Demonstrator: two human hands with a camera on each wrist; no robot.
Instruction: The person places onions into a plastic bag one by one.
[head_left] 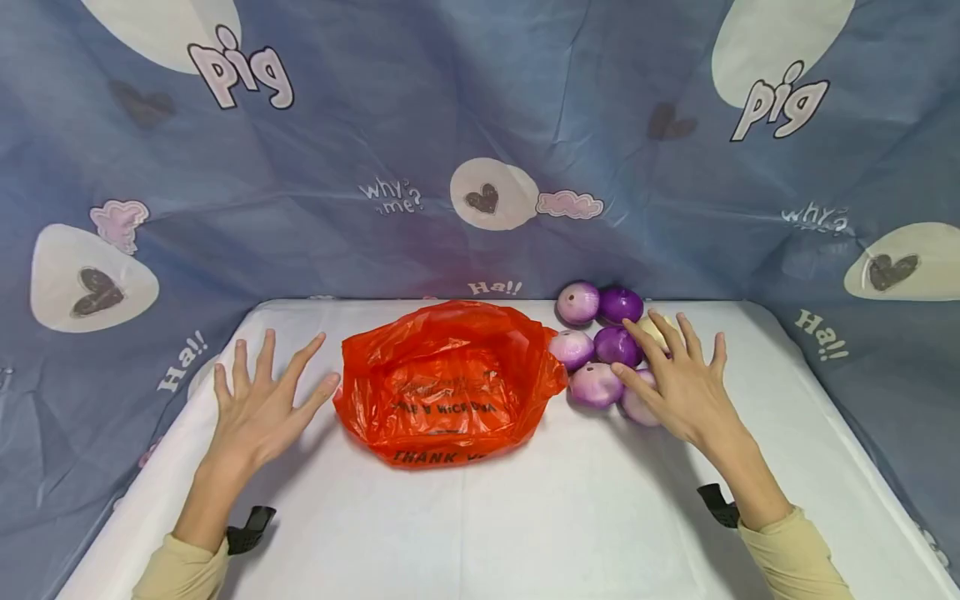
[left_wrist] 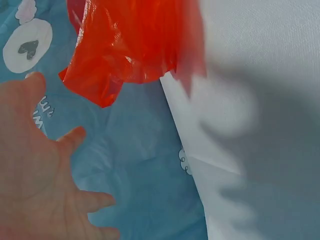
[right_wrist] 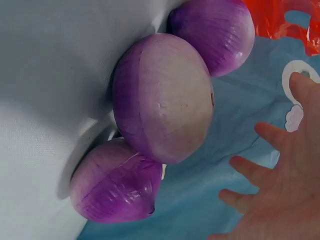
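Note:
A red plastic bag (head_left: 450, 392) with dark lettering lies spread on the white table, its mouth gaping. To its left, my left hand (head_left: 262, 408) hovers with fingers spread, holding nothing; the left wrist view shows the bag (left_wrist: 130, 45) beyond that hand (left_wrist: 40, 170). Several purple onions (head_left: 595, 385) cluster against the bag's right side, with a pale yellowish one (head_left: 654, 332) partly hidden behind fingers. Over the cluster's right edge, my right hand (head_left: 686, 387) is spread and grips nothing. In the right wrist view, onions (right_wrist: 165, 100) sit apart from the hand (right_wrist: 285, 175).
The white-covered table (head_left: 480, 533) ends at a blue printed cloth (head_left: 420, 242) that rises behind it and along both sides. A black strap piece (head_left: 251, 529) sits at the left wrist, another (head_left: 718, 505) at the right.

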